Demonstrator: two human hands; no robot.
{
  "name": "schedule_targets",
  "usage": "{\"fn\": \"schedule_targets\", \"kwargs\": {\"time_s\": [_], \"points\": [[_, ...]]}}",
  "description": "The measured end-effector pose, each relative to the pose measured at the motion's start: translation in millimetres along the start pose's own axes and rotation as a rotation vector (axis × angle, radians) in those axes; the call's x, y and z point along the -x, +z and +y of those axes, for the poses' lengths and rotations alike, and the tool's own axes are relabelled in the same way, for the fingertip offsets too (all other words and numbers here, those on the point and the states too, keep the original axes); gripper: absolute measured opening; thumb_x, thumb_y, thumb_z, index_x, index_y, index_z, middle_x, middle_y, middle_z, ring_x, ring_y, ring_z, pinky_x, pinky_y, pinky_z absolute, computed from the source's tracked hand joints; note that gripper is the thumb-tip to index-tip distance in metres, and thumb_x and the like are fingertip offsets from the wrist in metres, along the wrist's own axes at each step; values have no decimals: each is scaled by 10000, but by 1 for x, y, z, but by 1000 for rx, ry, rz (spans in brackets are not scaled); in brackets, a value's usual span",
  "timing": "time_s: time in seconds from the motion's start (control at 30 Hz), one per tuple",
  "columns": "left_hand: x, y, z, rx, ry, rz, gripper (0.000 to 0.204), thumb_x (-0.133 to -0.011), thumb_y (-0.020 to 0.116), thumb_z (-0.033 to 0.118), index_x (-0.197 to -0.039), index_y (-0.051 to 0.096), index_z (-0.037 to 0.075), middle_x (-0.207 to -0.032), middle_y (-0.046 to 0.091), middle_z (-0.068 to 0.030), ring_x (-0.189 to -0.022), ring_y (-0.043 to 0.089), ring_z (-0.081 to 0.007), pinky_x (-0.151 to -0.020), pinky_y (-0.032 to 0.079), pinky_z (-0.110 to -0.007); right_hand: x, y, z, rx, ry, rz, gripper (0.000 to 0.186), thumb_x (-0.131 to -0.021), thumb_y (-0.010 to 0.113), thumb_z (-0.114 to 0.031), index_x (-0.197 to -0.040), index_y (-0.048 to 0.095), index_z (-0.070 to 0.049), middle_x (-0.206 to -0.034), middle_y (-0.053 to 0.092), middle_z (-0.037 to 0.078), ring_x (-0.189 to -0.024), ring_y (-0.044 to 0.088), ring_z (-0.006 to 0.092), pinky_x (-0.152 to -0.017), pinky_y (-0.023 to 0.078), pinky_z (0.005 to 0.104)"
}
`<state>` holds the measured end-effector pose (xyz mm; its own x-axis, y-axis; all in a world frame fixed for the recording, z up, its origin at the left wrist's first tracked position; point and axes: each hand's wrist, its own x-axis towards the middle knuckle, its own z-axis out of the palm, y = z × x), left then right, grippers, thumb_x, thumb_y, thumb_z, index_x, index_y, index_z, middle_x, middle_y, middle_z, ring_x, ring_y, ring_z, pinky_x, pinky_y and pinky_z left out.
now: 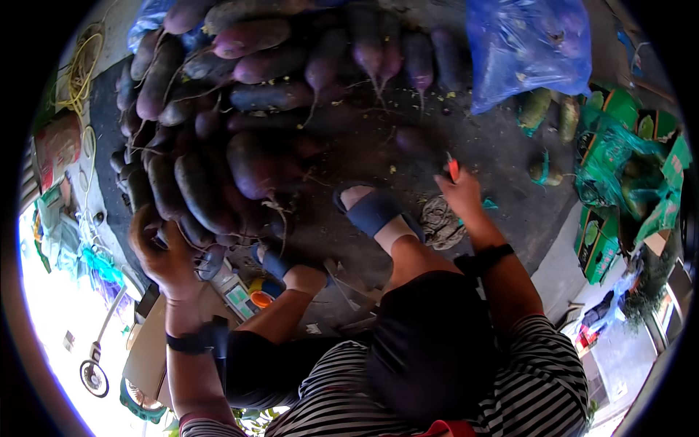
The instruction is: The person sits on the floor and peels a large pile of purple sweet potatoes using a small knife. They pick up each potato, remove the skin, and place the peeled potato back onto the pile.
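Observation:
My left hand [162,255] is at the near left end of a pile of long purple-skinned radishes [204,193]. Its fingers curl round, with the thumb toward the pile; what lies inside them is too dark to make out. Off to the right, my right hand [462,195] is closed on a small red-handled tool [453,171]. A thin tip shows beyond the handle, but its kind is unclear. More radishes [364,44] lie in rows at the far side, thin roots trailing toward me. One large round-bodied radish [255,164] sits between my left hand and my feet.
A dark mat [510,167] lies under the radishes. Blue plastic bag [531,51] stands far right, near green cartons [601,240] with green plastic. A bundle of pale cord [443,224] lies beside my sandalled foot [375,211]. An orange tape roll [261,297] is near left.

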<state>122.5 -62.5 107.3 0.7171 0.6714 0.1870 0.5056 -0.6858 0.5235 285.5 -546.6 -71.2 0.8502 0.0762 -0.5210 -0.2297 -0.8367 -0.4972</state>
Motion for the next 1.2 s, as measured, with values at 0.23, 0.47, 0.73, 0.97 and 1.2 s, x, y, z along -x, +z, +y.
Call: {"fn": "schedule_targets", "kwargs": {"time_s": [0.23, 0.47, 0.73, 0.97, 1.2], "points": [[68, 154, 138, 338, 405, -750, 386, -756, 751, 51, -1133, 671, 37, -1209, 624, -163, -1140, 576, -378, -995, 462, -461, -22, 23, -10, -122, -34, -20, 558, -708, 853, -275, -1168, 648, -35, -1041, 710, 176, -958, 690, 361, -862, 532, 424], [88, 259, 186, 48, 788, -663, 564, -711, 754, 122, -1256, 615, 79, -1346, 559, -154, -1309, 483, -357, -1102, 360, -506, -19, -51, -68, -547, 76, -502, 365, -758, 821, -210, -1031, 703, 1, -898, 727, 68, -826, 663, 154, -805, 534, 325], [69, 249, 202, 512, -38, -946, 572, -672, 759, 83, -1220, 608, 18, -1043, 689, -163, -995, 677, -287, -915, 523, -377, 33, -83, -84, 66, -528, 135, 251, -833, 736, -187, -1017, 651, -40, -815, 667, 106, -696, 675, 301, -598, 518, 399], [68, 240, 211, 416, -30, -1006, 551, -664, 744, 67, -1196, 614, 0, -1032, 689, -180, -959, 686, -284, -897, 527, -363, 33, -88, -92, 366, -476, 90, 193, -778, 726, -128, -902, 597, -56, -754, 615, 110, -656, 635, 354, -583, 504, 465], [83, 222, 219, 493, 222, -1043, 561, -665, 756, 88, -1205, 622, 12, -1069, 695, -205, -1026, 689, -346, -913, 532, -398, -2, -83, -37, 533, 32, -115, 221, -897, 627, -258, -950, 617, -43, -897, 698, 219, -819, 679, 441, -698, 535, 528]]}}
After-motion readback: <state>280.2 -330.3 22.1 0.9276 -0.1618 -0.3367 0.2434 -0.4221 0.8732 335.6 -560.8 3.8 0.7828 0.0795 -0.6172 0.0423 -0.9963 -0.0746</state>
